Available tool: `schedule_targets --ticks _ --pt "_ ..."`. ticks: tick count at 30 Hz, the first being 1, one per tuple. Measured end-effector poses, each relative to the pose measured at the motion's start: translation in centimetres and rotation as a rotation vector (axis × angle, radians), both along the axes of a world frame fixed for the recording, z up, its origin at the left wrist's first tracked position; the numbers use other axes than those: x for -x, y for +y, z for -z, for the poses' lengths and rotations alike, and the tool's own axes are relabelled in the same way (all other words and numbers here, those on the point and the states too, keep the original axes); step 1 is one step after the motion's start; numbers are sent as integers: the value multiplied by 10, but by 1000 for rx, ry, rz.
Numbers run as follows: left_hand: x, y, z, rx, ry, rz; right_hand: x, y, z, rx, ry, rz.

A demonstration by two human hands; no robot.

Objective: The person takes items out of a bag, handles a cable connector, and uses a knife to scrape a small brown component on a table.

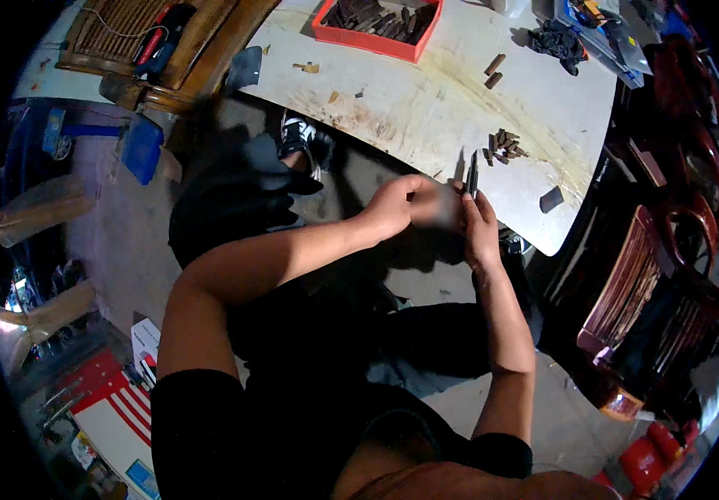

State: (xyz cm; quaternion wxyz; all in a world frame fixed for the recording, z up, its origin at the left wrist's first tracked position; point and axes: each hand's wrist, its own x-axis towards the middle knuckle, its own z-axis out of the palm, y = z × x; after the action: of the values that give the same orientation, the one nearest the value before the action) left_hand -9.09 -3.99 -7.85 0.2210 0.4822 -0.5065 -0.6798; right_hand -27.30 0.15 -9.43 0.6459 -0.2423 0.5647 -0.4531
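My right hand (pixel 481 231) is closed around a slim, dark, knife-like tool (pixel 472 177) that points away from me, over the near edge of the white table (pixel 426 108). Close beside it on the left, my left hand (pixel 397 208) has its fingers curled in. A smeared patch between the two hands hides whatever the left fingers pinch. Just beyond the tool's tip lies a loose heap of small brown wood-like pieces (pixel 506 147). To the right of the heap rests a small dark flat piece (pixel 551 200).
A red tray (pixel 416 52) of dark strips stands at the table's far side. Two brown sticks (pixel 494 72), a crumpled black bag (pixel 556 43) and a blue case (pixel 601 42) lie at the far right. Carved wooden furniture (pixel 626 283) flanks the right; a blue stand (pixel 139 150) is leftward.
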Motion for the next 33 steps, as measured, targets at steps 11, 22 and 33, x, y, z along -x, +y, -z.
schedule_targets --ticks 11,22,33 --pt "-6 -24 4 4 10 6 -1 -4 1 95 55 -36" --pt "5 -33 8 64 -24 -9 9 4 -6 95 94 -65" --pt "21 -31 9 34 -15 -10 18 6 -5 173 141 16"
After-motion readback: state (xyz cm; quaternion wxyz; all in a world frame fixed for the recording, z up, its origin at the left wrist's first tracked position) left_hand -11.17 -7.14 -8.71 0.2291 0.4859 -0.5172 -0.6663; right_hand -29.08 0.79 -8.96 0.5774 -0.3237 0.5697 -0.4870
